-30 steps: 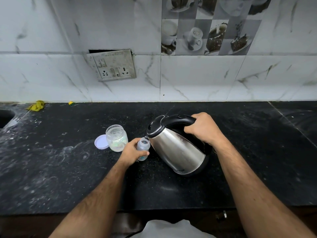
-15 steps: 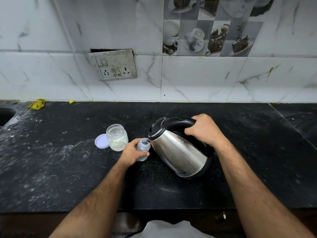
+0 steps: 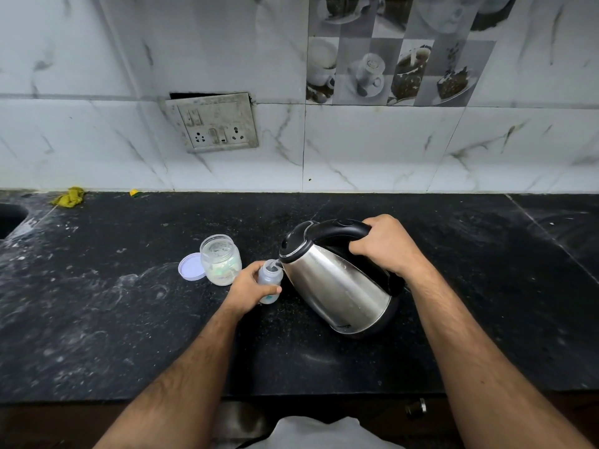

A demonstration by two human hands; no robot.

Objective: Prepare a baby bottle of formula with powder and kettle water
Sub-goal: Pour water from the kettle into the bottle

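A small clear baby bottle [image 3: 270,276] stands on the black counter [image 3: 97,319], its mouth uncovered. My left hand [image 3: 249,286] is wrapped around its lower half. My right hand [image 3: 385,244] grips the black handle of a steel kettle [image 3: 337,286]. The kettle is tilted to the left, lifted off the counter, with its spout right over the bottle's mouth. Left of the bottle stands a clear powder jar [image 3: 221,259], open, with white powder at the bottom. Its white lid [image 3: 191,266] lies flat beside it.
A tiled wall with a socket plate [image 3: 212,123] closes the counter's back. A sink edge [image 3: 9,218] shows at the far left, with a yellow rag [image 3: 68,197] near it. White powder dusts the counter's left half. The counter's front edge runs just below my forearms.
The kettle has stayed tilted with its spout over the bottle. Both hands keep their grip and have barely moved; the view has shifted slightly.
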